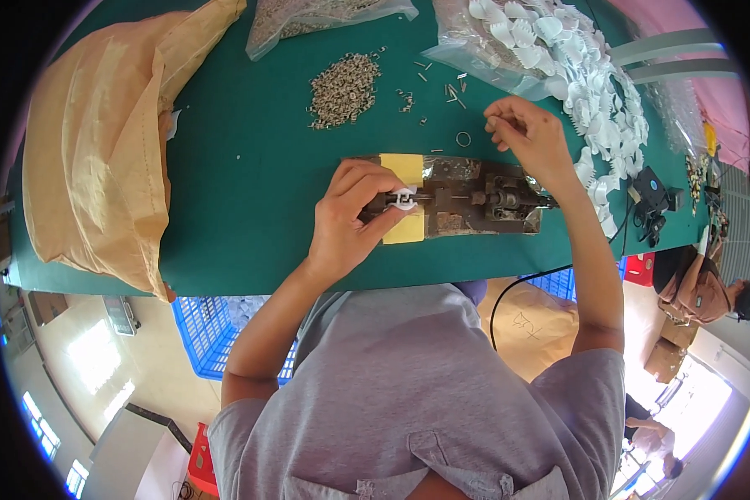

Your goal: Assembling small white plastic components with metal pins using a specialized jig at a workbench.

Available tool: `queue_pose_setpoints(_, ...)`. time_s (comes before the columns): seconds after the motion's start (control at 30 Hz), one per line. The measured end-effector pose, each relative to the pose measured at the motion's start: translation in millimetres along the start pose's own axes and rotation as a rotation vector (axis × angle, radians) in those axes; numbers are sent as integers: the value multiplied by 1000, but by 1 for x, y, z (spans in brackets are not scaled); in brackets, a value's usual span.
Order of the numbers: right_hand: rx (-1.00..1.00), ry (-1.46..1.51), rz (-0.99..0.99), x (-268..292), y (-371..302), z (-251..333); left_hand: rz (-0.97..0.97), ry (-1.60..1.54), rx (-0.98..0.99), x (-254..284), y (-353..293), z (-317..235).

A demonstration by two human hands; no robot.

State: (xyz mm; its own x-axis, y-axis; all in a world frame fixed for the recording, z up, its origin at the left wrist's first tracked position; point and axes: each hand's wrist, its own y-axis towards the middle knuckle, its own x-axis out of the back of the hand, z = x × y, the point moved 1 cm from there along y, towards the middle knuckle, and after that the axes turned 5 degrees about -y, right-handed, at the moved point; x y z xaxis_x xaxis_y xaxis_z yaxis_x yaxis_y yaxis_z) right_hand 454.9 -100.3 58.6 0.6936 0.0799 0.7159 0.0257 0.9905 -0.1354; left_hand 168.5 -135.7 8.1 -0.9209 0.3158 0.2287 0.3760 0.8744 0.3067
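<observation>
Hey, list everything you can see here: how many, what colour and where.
Table: one, green, across the view
Paper bags: two, tan, table's left and below its edge
Clear bags: two, transparent, top
Metal clips: many, silvery, upper middle
Metal pins: several, silvery, right of clips
Ring: one, silvery, below pins
Toothed pieces: many, white, upper right
Device: one, dark, centre
Pad: one, yellow, device's left part
Corded box: one, black, right
Baskets: two, blue, below table edge
Red containers: at least two, lower left and right
Other people: at least two, far right
Small piece: one, white, in left hand
Left hand: one, bare, centre
Right hand: one, bare, above device
</observation>
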Motion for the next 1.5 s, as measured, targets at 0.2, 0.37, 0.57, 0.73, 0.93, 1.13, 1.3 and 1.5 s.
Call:
queue_pose_setpoints(0.2, 283, 112, -36, -33, -57, 67, 9, 19, -31, 1, 0, 0)
queue_pose_setpoints(0.37, 386, 84, -144, -60, -67, 65, 9, -17, 9, 1, 0, 1)
queue_pose_setpoints(0.57, 501, -111, -248, -71, -75, 61, 18, 8, 1, 2, -2, 1)
queue_pose_setpoints(0.73, 457, -134, -289, -72, -77, 64, 10, 15, -19, 1, -3, 2)
queue_pose_setpoints(0.93, 451, -128, -280, -73, -80, 60, 2, 33, -39, 0, -4, 1)
queue_pose_setpoints(1.13, 399, -50, -284, -77, -82, 60, -9, 28, -31, 0, -3, 3)
queue_pose_setpoints(1.3, 373, -9, -300, -65, -87, 59, 5, 39, -17, 2, -1, 1)
queue_pose_setpoints(1.5, 131, -388, -608, -1, -123, -3, 22, -48, 34, 2, 1, 2)
